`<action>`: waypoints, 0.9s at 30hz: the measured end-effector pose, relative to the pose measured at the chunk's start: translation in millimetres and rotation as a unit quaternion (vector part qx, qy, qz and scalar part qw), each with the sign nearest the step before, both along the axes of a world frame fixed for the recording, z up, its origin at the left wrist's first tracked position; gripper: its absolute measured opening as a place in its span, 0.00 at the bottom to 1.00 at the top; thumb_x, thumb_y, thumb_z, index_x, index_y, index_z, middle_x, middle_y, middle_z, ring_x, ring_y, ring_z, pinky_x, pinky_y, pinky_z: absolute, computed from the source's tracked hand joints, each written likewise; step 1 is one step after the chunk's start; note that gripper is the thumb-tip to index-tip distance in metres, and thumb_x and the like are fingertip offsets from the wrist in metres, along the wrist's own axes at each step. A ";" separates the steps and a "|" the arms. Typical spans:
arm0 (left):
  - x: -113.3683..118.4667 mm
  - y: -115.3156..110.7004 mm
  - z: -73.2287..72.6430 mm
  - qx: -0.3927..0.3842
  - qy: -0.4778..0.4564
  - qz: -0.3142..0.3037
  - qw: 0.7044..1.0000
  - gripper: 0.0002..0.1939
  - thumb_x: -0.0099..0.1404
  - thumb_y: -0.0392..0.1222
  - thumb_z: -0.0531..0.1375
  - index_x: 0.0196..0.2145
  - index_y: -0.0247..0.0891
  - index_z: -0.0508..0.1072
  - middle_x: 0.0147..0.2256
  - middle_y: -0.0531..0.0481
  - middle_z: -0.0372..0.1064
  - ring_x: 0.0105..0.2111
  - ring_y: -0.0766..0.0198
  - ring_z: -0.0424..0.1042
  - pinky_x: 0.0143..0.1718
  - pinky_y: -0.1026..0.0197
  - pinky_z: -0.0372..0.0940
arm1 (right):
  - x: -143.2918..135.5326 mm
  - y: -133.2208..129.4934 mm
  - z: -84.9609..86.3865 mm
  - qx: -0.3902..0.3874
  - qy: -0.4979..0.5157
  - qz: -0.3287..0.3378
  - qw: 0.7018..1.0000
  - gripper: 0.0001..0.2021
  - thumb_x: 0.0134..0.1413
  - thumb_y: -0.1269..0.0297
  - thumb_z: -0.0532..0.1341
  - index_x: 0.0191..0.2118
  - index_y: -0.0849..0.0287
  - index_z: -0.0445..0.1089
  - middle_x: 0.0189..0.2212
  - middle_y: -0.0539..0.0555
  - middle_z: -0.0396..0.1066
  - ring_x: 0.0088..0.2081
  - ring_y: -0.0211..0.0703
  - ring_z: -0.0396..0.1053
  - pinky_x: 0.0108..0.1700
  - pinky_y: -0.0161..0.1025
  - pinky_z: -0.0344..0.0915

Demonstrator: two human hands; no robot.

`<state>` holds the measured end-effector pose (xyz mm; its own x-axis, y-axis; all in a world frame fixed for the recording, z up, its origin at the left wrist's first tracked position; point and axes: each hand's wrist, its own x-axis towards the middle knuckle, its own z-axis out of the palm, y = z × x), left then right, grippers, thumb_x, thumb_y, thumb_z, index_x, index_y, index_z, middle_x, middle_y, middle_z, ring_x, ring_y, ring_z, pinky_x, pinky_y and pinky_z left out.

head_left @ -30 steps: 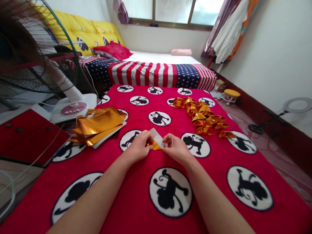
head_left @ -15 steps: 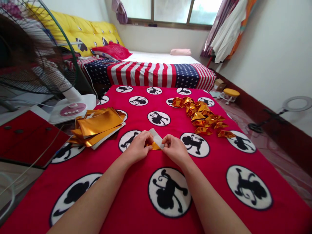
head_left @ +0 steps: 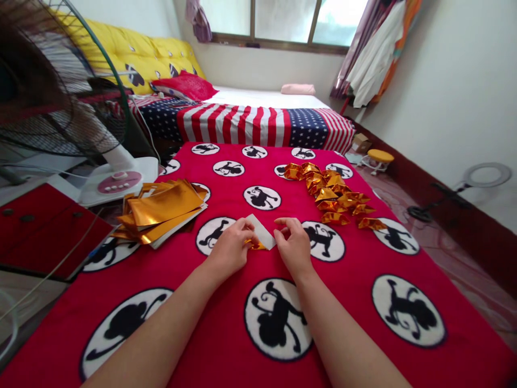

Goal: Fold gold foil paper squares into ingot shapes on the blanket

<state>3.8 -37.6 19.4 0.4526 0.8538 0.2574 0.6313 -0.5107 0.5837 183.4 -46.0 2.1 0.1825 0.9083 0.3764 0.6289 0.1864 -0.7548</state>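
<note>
A partly folded sheet of paper, pale on one side and shiny gold on the other, lies in the middle of the red cloth. My left hand grips its left part between thumb and fingers. Just off the sheet's right corner is my right hand, its thumb and fingers apart with nothing between them. To the left rests a stack of gold sheets. Several folded gold paper pieces sit grouped at the right.
The red cloth has round monkey prints. A fan stands at the left, beside a red cabinet. Beyond the cloth is a bed. On the floor at the right are a yellow stool and a ring-light stand.
My right hand has let go of the paper's right corner and moved slightly right, its fingers opening. My left hand still holds the paper.
</note>
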 end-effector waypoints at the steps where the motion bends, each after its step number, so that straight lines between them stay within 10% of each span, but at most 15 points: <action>1: 1.2 -2.1 1.3 0.020 0.020 0.001 1.000 0.16 0.58 0.24 0.56 0.31 0.41 0.79 0.41 0.48 0.67 0.41 0.61 0.69 0.46 0.57 0.65 | -0.8 0.0 0.7 -0.007 -0.015 0.008 1.000 0.11 0.50 0.70 0.58 0.40 0.57 0.72 0.35 0.52 0.71 0.32 0.40 0.69 0.39 0.38 0.63; 27: 2.4 -3.7 0.6 0.026 0.016 0.016 0.999 0.15 0.60 0.25 0.52 0.25 0.37 0.74 0.35 0.48 0.70 0.35 0.62 0.70 0.40 0.61 0.64 | 0.5 -1.7 1.3 -0.073 -0.017 0.030 0.997 0.12 0.53 0.66 0.58 0.43 0.53 0.73 0.31 0.47 0.76 0.28 0.37 0.69 0.32 0.34 0.60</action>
